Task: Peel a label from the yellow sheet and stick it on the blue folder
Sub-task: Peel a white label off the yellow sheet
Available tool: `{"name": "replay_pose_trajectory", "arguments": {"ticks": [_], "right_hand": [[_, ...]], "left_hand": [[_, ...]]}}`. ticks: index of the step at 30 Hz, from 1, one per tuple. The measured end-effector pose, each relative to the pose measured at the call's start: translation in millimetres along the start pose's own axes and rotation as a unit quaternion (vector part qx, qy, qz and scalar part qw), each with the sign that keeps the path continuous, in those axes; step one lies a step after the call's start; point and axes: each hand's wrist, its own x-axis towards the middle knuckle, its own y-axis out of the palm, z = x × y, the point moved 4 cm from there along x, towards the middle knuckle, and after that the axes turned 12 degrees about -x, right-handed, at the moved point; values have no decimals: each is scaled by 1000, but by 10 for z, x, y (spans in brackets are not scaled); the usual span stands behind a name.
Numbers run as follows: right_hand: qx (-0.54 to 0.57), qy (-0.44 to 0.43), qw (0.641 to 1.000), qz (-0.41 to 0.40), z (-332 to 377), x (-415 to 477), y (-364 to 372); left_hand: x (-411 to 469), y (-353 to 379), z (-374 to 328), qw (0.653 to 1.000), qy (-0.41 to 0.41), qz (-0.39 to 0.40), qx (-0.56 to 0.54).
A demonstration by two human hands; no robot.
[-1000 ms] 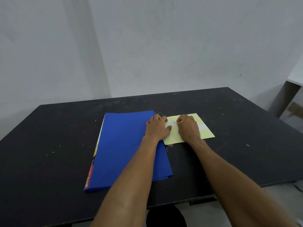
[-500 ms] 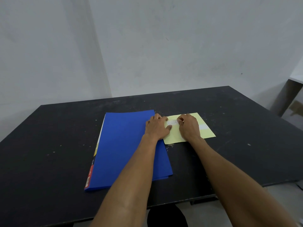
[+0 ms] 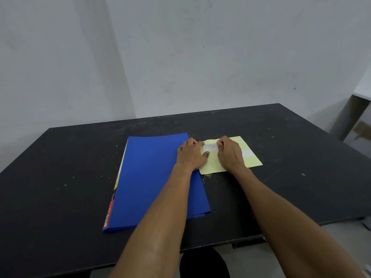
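A: Blue folder (image 3: pixel 156 177) lies flat on the black table (image 3: pixel 301 147), bare; yellow sheet (image 3: pixel 212 167) just beside it.

B: Peeling stage. Left hand (image 3: pixel 191 155) presses the sheet flat; right hand (image 3: pixel 228 152) pinches the white label (image 3: pixel 209 147).

A: Next, I'd judge: lift it free, cross to the folder.

Two bare forearms enter from bottom edge, uncovered from elbow region to wrist; no sleeve cuffs visible on either. Left hand (image 3: pixel 191 155) and right hand (image 3: pixel 229 153) bare: no gloves, rings, watch or wristband seen. Dark, rounded garment shape (image 3: pixel 202 263), black, shows low between the forearms; detail unclear.
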Motion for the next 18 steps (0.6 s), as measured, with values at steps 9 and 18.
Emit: {"name": "replay_pose_trajectory", "arguments": {"ticks": [9, 18], "right_hand": [[9, 1, 1000, -14, -6, -16, -17], [13, 5, 1000, -16, 14, -37, -54]], "left_hand": [[6, 7, -9, 1000, 5, -5, -17], [-32, -2, -54, 999, -21, -22, -22]]}}
